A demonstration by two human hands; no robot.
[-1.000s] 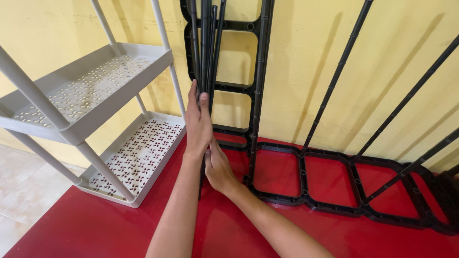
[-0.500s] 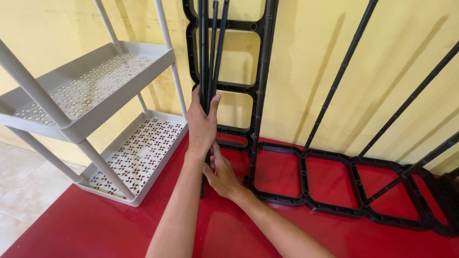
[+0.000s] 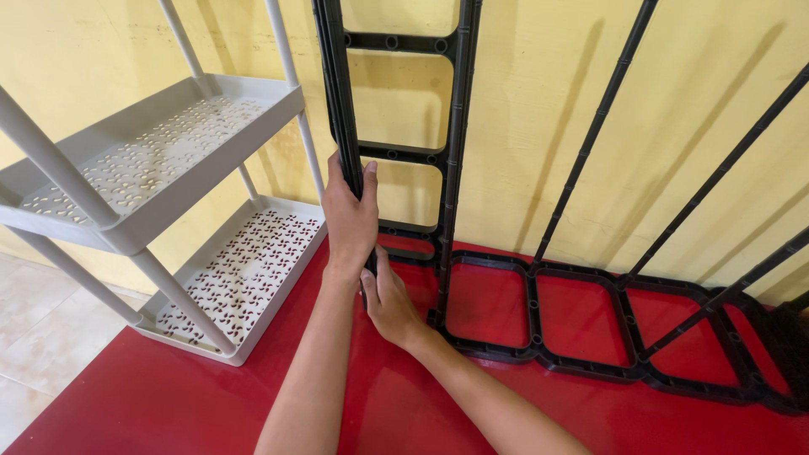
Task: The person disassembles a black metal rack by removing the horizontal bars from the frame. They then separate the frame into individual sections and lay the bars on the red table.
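My left hand [image 3: 350, 221] is wrapped around a bundle of thin black rods [image 3: 340, 93] that stands upright in front of the yellow wall. Just below it, my right hand [image 3: 388, 299] grips the lower end of the same bundle near the red surface. Right behind the rods, a black ladder-shaped frame [image 3: 455, 126] leans upright against the wall. A second black frame [image 3: 581, 366] with square openings lies flat on the red surface to the right, touching the foot of the upright one.
A grey plastic rack [image 3: 177, 181] with perforated shelves stands at the left, its lower shelf [image 3: 244, 278] on the red surface [image 3: 168, 396]. Several loose black rods [image 3: 602, 118] lean on the wall at right. Pale floor tiles [image 3: 34, 337] lie at far left.
The rods, spread apart a second ago, are now gathered into one tight bundle. My left hand went from flat against them to closed around them; my right hand stayed at their lower end.
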